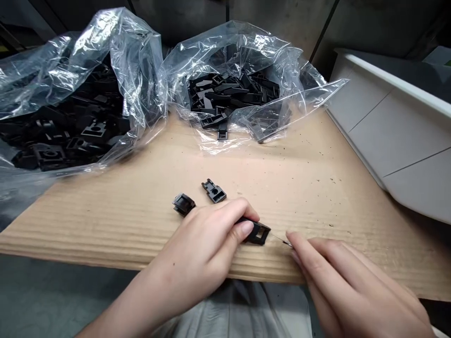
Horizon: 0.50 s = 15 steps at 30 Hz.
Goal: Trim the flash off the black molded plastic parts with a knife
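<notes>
Near the front edge of the cardboard sheet, my left hand [214, 234] pinches a black plastic part [259, 232] between thumb and forefinger. A small rectangular opening shows at the part's right end. My right hand [338, 277] is closed, with a thin, pointed metal tool [287, 243] at its fingertips. Its fine tip points toward the part's right end; I cannot tell whether they touch. Most of the tool is hidden by the fingers. Just beyond my left hand lie a flat black plastic piece [214, 191] and a chunkier black piece [183, 204].
A clear plastic bag [137, 70] at the left is full of black pieces [49, 155]. Another clear bag [282, 51] at the back holds long black parts [232, 91]. To the right stands a light grey bin [398, 126]. Small dark scraps dot the cardboard [299, 178].
</notes>
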Tool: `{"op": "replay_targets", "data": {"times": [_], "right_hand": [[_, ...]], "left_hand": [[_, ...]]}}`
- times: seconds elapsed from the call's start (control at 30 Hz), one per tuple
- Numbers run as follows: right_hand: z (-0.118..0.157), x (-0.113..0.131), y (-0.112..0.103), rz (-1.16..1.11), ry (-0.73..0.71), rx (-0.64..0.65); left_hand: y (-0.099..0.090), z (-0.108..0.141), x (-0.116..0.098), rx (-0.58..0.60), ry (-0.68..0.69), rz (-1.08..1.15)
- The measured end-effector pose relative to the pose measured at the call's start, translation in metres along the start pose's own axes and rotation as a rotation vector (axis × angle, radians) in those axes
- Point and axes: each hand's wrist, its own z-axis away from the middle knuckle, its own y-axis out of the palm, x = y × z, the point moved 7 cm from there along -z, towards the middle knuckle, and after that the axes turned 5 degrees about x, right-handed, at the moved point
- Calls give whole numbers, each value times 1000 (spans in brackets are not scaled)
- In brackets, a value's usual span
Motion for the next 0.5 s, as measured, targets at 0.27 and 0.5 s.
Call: {"op": "replay_targets", "data": {"times": [0.27,0.5], "right_hand": [[-10,6,8,-63,75,-30],[-24,14,-1,44,28,58]], "left_hand": [[-1,-1,-3,7,11,26],[-1,1,-3,-29,29,29]]}}
